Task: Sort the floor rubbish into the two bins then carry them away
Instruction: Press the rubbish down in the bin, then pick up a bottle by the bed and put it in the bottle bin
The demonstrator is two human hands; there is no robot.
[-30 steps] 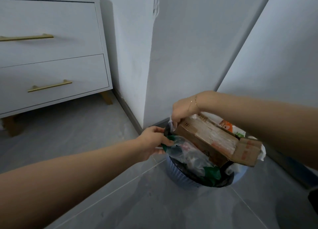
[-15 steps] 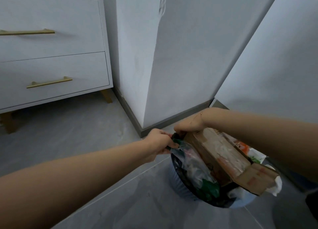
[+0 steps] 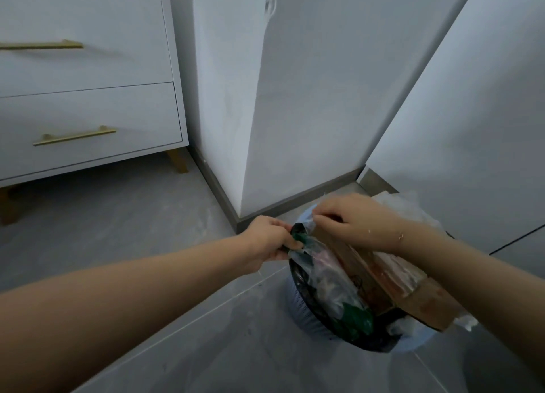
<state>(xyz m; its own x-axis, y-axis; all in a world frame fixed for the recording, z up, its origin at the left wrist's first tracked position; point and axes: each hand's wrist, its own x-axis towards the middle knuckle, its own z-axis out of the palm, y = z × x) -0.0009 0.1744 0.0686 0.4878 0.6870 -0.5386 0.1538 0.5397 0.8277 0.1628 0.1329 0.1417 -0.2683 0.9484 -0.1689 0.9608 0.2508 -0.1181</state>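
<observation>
A small blue bin (image 3: 305, 310) stands on the grey floor (image 3: 147, 224), close to the corner of the white wall (image 3: 309, 97). A black bag (image 3: 298, 277) lines the bin. The bin is very full.

A brown cardboard box (image 3: 392, 280) lies tilted across the top of the bin, and one end sticks out past the rim on the side nearest the person. Next to the box, still inside the bin, are clear plastic wrap (image 3: 327, 280) and a green scrap (image 3: 356, 319). White plastic (image 3: 407, 209) puffs up at the far side of the bin, near the wall.

The left hand (image 3: 268, 239) is at the bin's rim on the side toward the white dresser (image 3: 85, 77). Its fingers are pinched tight on the edge of the black bag, where a bit of green shows.

The right hand (image 3: 356, 221) is over the far end of the box, just beside the left hand. Its fingertips pinch a thin bit of pale plastic at the bin's rim. A thin bracelet (image 3: 399, 235) is on that wrist.

The dresser stands well away from the bin, with gold handles (image 3: 75, 135) on its drawers.
</observation>
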